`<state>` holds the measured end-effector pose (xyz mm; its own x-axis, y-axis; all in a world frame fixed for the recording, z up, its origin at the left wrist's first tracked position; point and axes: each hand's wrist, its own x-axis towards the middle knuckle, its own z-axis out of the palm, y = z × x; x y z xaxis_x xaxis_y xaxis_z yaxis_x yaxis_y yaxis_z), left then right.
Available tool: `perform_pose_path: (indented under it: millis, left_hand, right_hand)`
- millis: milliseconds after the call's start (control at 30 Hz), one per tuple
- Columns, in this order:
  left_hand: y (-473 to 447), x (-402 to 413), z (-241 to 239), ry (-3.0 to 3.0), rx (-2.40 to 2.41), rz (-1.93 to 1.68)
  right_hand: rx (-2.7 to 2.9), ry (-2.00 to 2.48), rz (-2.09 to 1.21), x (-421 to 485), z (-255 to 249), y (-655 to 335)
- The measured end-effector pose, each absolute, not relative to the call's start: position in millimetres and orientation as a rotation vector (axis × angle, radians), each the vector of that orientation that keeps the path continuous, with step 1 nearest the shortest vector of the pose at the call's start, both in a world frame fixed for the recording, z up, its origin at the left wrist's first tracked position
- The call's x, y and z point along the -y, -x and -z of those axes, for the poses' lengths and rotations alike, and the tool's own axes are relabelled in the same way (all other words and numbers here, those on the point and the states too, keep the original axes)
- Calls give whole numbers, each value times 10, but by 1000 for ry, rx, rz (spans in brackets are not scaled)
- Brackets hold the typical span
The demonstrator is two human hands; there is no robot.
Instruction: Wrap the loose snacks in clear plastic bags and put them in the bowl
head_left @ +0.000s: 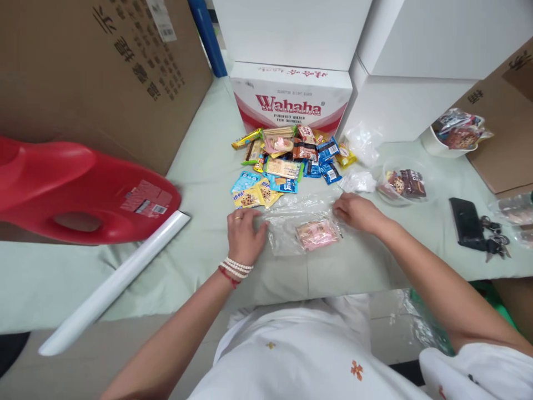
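A clear plastic bag (281, 236) lies flat on the cloth in front of me, with a pink-wrapped snack (318, 234) inside its right part. At the bag's left edge rests my left hand (245, 236), palm down, its thumb apart from the fingers and nothing visible in it. My right hand (356, 214) has its fingers curled and pressed together at the bag's upper right corner; it seems to pinch the film there. Just beyond the bag is a pile of wrapped snacks (285, 168), with yellow cookie packets (252, 195) nearest my left hand.
Behind the pile stands a Wahaha carton (291, 105). Crumpled clear bags (360, 182) and a round tub of snacks (402, 198) lie right, then a black phone-like object (466, 222) with keys (497, 239). A red plastic piece (112, 172) and white tube (120, 283) occupy the left.
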<state>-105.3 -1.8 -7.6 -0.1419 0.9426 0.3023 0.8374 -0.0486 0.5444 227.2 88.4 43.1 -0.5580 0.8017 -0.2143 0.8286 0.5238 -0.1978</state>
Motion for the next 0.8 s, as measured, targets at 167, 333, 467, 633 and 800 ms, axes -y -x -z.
perform_pose_path:
  millis: [167,333,467,633,800]
  left_hand:
    - [838,339,-264,-2156,-1938,-1144]
    - [367,440,-233,-2514,-1310,-500]
    - [228,399,-77,-2525,-1339,-352]
    - [244,440,-50,-2510,-1363,-367]
    - [228,431,-30,-2405,-1394,-495]
  right_hand:
    - [-2828,-1348,317,-1041,-463,-1894]
    - [-2688,-1304,417,-1172,-372,-1591]
    - [-2720,-1261,655,-1134,-449,-1645]
    - [-2942,-995,812,-723,-653,-1875]
    - [-2962,-943,769,-332,-598,-2028]
